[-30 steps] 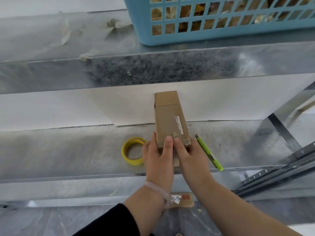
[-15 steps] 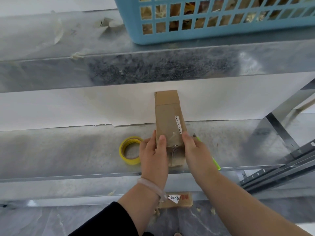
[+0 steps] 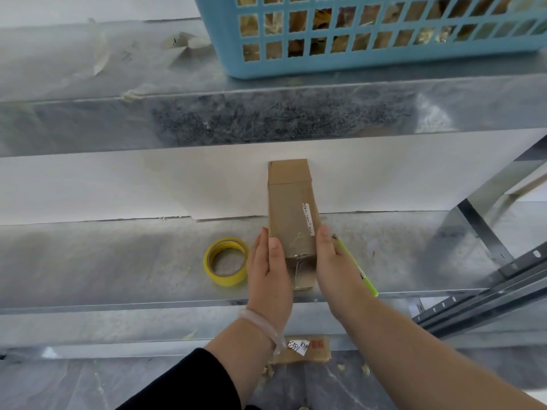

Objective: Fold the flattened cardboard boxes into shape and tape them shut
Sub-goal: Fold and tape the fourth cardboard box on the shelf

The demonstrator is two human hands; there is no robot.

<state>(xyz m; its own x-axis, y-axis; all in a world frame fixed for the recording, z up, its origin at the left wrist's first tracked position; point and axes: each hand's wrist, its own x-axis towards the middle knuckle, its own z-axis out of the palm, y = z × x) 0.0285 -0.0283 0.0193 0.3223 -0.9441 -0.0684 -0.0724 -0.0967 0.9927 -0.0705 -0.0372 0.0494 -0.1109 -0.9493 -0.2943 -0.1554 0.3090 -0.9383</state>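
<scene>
A narrow brown cardboard box (image 3: 291, 214) lies lengthwise on the metal shelf (image 3: 118, 261), its far flap raised against the white back panel. A white label strip runs along its right side, and clear tape crosses its near end. My left hand (image 3: 269, 270) presses flat against the box's left side, thumb on top. My right hand (image 3: 334, 261) presses against its right side. The near end flap shows between my palms. A yellow roll of tape (image 3: 226, 261) lies just left of my left hand.
A green utility knife (image 3: 359, 269) lies right of the box, partly under my right hand. A blue plastic basket (image 3: 370, 34) with cardboard stands on the upper shelf. Another labelled cardboard piece (image 3: 305, 347) lies on the floor below. Metal rails (image 3: 485, 294) slant at right.
Both hands slid from covering the box's near end out to its two sides, exposing the taped near flap. The box stayed in place.
</scene>
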